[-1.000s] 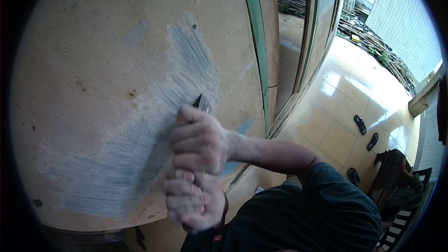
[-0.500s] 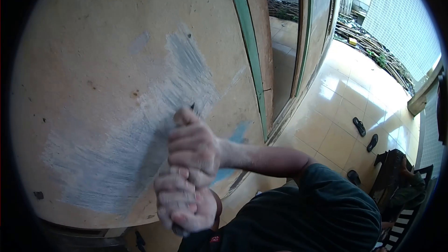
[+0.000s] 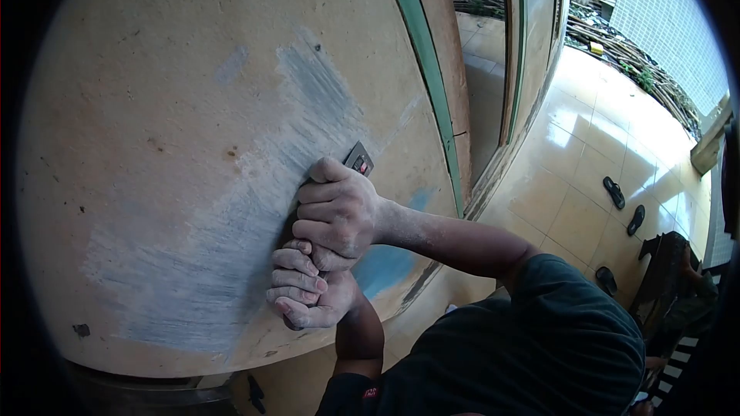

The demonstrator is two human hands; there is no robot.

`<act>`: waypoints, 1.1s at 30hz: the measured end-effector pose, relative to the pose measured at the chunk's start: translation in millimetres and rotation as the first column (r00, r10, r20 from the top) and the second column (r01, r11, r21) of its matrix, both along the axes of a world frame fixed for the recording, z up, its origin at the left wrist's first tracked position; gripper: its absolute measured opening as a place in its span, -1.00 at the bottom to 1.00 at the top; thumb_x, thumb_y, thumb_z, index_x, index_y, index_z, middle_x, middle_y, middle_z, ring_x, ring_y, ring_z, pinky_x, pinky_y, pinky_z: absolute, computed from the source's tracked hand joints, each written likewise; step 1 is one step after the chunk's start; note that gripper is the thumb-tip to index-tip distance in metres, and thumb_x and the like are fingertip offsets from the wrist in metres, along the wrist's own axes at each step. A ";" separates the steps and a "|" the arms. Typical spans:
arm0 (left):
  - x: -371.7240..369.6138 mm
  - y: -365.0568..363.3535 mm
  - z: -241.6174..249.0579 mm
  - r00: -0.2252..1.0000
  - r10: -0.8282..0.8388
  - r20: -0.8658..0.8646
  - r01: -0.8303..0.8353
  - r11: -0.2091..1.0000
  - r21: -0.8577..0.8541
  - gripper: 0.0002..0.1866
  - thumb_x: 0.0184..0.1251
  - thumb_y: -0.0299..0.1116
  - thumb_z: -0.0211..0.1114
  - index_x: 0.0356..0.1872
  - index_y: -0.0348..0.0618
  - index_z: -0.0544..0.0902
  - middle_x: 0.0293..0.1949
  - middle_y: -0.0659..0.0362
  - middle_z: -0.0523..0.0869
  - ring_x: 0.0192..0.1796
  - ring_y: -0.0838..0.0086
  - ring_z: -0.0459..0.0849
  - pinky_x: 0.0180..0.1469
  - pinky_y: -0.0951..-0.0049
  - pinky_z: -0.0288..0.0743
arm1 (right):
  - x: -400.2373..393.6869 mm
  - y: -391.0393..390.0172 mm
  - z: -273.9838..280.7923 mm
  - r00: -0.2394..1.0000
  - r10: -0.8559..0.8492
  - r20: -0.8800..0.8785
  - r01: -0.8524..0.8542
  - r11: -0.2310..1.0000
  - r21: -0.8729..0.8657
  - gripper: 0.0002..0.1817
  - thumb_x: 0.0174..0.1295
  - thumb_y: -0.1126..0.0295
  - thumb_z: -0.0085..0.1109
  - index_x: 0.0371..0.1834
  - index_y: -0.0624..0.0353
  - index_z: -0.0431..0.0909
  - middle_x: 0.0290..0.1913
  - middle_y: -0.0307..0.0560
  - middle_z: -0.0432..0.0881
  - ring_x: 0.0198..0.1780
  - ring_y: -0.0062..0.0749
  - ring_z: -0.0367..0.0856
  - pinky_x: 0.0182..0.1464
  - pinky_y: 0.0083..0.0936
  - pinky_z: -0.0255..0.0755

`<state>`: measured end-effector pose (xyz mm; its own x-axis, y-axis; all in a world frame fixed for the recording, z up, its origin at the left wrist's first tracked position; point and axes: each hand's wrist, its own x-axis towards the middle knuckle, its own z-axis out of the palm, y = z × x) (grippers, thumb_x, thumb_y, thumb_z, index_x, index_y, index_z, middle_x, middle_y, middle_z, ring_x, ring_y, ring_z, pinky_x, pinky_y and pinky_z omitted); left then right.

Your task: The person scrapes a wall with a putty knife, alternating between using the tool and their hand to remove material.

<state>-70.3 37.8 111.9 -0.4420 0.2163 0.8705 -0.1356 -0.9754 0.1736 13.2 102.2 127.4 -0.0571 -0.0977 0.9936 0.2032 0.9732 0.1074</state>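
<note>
Both hands stacked on a scraper against the wall.

We see the right hand [image 3: 337,216] clenched on top and the left hand [image 3: 306,290] wrapped just below it, touching; both dusted white. Scraper [image 3: 358,159] blade end pokes out above the right grip, flat on the tan wall [image 3: 154,108] inside a grey scraped patch [image 3: 231,239]. Sandals [image 3: 624,204] lie on the tiled floor [image 3: 586,146] at right.

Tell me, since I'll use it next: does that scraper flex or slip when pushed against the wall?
The scraper probably stays stiff: its dark blade looks straight against the wall. Slipping seems possible, since the right hand and left hand are dusted white. Two stacked fists suggest it takes firm force.
</note>
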 end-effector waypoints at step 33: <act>-14.5 -43.2 -19.4 0.967 -0.035 -0.252 0.036 0.999 -0.001 -0.70 0.43 -0.10 -0.06 -0.45 -0.06 0.31 -0.44 0.24 0.41 -0.37 0.46 0.46 -0.13 0.37 0.51 | -16.5 -20.5 4.9 0.984 0.144 0.108 -0.153 0.985 0.084 -0.71 0.06 0.20 -0.04 -0.75 0.04 0.33 -0.70 -0.27 0.28 -0.59 -0.38 0.35 -0.31 -0.38 0.20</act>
